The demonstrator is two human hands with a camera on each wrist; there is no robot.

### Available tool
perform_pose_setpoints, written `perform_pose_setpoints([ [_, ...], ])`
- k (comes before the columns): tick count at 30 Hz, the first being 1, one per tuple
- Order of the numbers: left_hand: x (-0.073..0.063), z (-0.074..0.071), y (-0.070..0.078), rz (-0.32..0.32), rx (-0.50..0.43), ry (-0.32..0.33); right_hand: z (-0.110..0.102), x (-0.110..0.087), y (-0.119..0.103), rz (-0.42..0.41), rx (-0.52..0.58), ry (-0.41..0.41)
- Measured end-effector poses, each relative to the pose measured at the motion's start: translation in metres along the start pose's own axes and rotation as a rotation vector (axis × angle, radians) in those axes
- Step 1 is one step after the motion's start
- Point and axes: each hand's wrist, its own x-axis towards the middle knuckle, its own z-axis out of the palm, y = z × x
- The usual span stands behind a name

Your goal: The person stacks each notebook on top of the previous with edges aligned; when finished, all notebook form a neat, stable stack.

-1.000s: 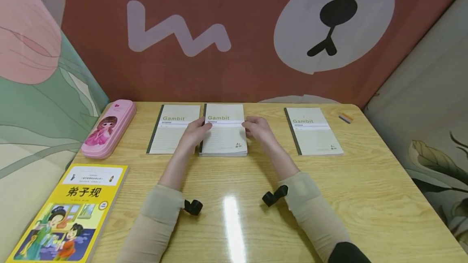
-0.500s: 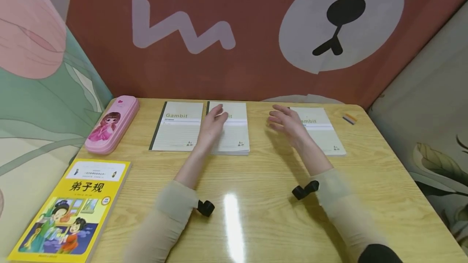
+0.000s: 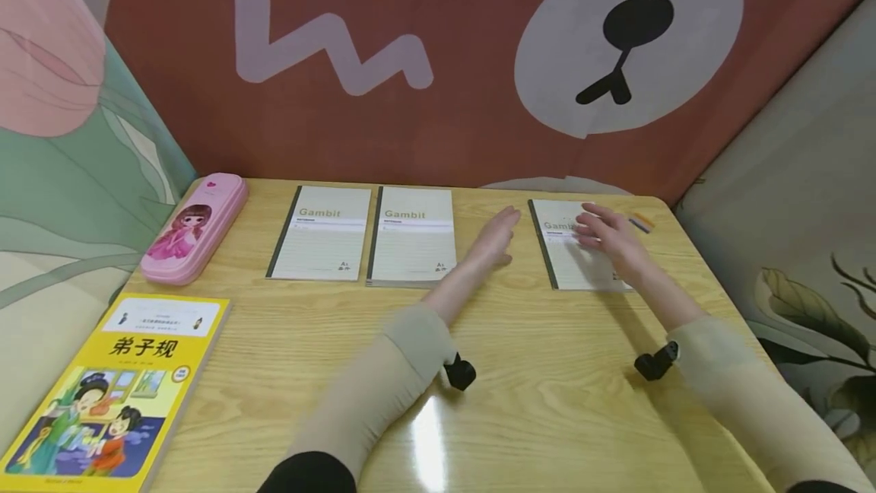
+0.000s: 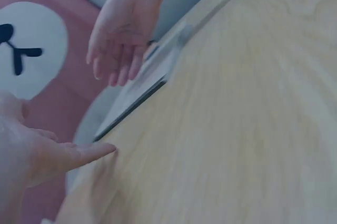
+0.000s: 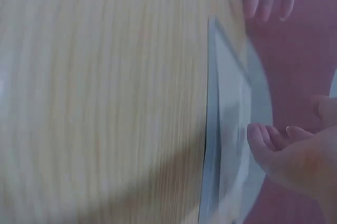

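My left hand is over the table between the middle and right notebooks, fingers straight and holding nothing. Its thumb points at the wood in the left wrist view, where the hand shows at the lower left. My right hand hovers above the right notebook, fingers loosely bent, covering part of its cover. That notebook lies flat below the hand in the right wrist view. The middle "Gambit" notebooks form a neat stack, just left of my left hand. Beside them lies the left notebook.
A pink pencil case lies at the table's back left. Nearer me is a yellow picture book. Small orange and blue sticks lie past the right notebook. A patterned wall borders the wooden table.
Both hands have let go of the middle stack and moved right. The left crossed over the stack to its right side; the right now hovers over the right notebook.
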Motion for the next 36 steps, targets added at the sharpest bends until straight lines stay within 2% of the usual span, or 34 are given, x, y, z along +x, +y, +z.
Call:
perform_pose_setpoints([
  [2,0.007,0.014,-0.005,-0.035,-0.083,0.013,-0.014,-0.003,0.006,0.005,-0.100,0.028],
  [5,0.014,0.029,-0.011,-0.049,-0.176,0.037,-0.030,-0.007,0.012,0.039,-0.260,0.057],
  [9,0.020,0.041,-0.014,-0.046,-0.247,0.058,-0.043,-0.012,0.011,0.097,-0.366,0.014],
  [12,0.021,0.048,-0.014,-0.046,-0.299,0.064,-0.049,-0.011,0.006,0.165,-0.336,-0.038],
  [16,0.021,0.055,-0.013,-0.066,-0.334,0.089,-0.053,-0.008,-0.002,0.293,-0.280,-0.059],
  [20,0.019,0.057,-0.014,-0.109,-0.301,0.127,-0.057,-0.005,-0.009,0.394,-0.247,-0.071],
  [26,0.017,0.055,-0.015,-0.150,-0.247,0.110,-0.058,-0.002,-0.012,0.491,-0.144,-0.096],
  [31,0.013,0.054,-0.016,-0.154,-0.210,0.091,-0.056,-0.001,-0.009,0.516,-0.159,-0.116],
  [36,0.009,0.048,-0.017,-0.062,-0.162,0.058,-0.050,-0.004,-0.007,0.471,-0.181,-0.157],
])
